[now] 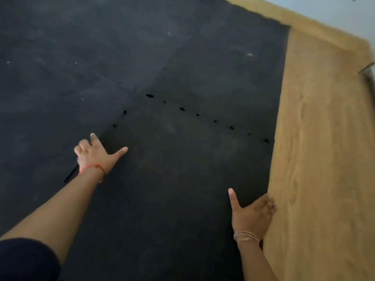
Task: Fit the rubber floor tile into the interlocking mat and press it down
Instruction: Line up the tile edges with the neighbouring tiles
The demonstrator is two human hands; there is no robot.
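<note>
A black rubber floor tile lies in front of me, against the black interlocking mat that covers the floor to the left and beyond. Small dark gaps show along the far seam and the left seam. My left hand grips the tile's left edge, fingers curled over the seam and thumb stretched across the tile. On the tile's right edge, where it meets the wooden floor, my right hand holds on with its fingers curled under the edge and its thumb pointing up on top.
Light wooden floor runs along the right side of the tile and mat. A wooden skirting board and a pale wall close off the far right corner. A metal object juts in at the right edge.
</note>
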